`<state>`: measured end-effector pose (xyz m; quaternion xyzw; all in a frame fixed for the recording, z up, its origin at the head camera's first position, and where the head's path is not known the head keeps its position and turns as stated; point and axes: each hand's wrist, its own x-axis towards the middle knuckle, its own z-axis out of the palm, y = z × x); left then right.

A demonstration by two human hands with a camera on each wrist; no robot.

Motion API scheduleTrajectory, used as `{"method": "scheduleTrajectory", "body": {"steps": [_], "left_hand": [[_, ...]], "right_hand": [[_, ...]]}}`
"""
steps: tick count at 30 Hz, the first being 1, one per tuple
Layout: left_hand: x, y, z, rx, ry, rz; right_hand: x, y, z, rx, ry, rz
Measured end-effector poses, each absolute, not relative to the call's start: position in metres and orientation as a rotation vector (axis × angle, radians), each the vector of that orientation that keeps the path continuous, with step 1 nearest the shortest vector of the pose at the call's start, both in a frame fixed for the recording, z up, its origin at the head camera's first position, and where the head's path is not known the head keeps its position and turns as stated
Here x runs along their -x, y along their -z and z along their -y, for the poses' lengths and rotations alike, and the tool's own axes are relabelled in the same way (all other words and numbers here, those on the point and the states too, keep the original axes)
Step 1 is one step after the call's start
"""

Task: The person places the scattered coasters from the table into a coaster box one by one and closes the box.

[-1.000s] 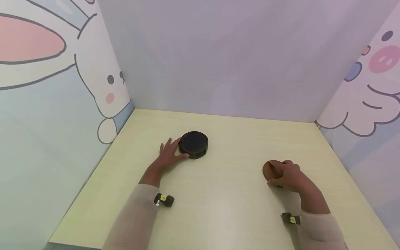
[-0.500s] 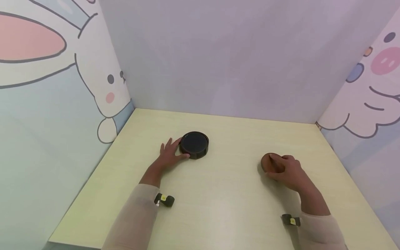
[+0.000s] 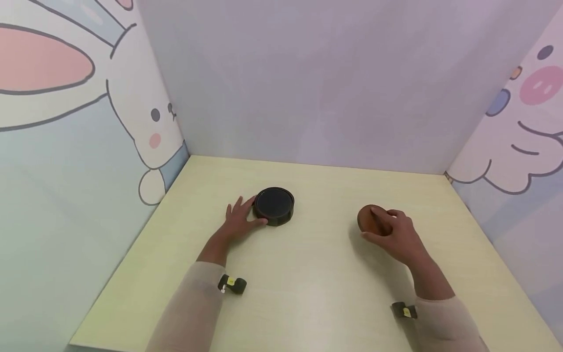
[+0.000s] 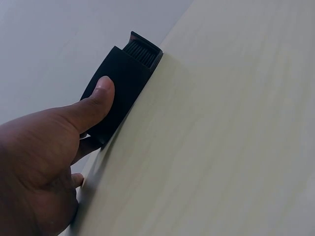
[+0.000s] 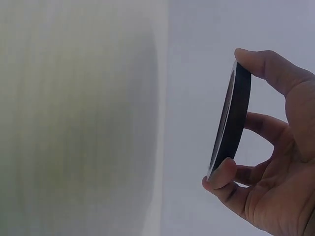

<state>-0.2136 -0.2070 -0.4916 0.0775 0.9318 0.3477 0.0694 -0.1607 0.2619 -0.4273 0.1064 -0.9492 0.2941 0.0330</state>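
Observation:
A round black coaster holder (image 3: 274,203) stands on the table, left of the middle. My left hand (image 3: 237,221) grips it from the left, thumb on the near side and index finger at the far side. The left wrist view shows the holder's side wall (image 4: 129,76), with ribbed, stacked edges in a gap. Over the right part of the table, my right hand (image 3: 400,239) holds a round brown coaster (image 3: 367,223) tilted above the surface, its shadow below. In the right wrist view, thumb and fingers hold the coaster's dark edge (image 5: 238,108) at opposite ends.
The pale wood-look table (image 3: 308,288) meets a plain lilac wall (image 3: 308,88) at the back. Side walls with a cartoon rabbit (image 3: 140,112) and a pink-nosed figure (image 3: 528,127) border it. Small black cameras (image 3: 232,283) sit at both wrists.
My right hand has lifted the brown coaster off the table and carried it left and toward the back. My left hand stays in place at the black holder.

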Motion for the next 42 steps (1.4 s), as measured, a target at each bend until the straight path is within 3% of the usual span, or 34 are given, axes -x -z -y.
{"method": "scheduleTrajectory", "body": {"steps": [23, 42], "left_hand": [[0.211, 0.492, 0.208, -0.244, -1.071, -2.816], [0.208, 0.489, 0.206, -0.235, -1.062, -2.809]], "right_hand": [[0.186, 0.418, -0.164, -0.298, -0.885, 2.935], [0.201, 0.397, -0.109, -0.382, -0.865, 2.917]]}}
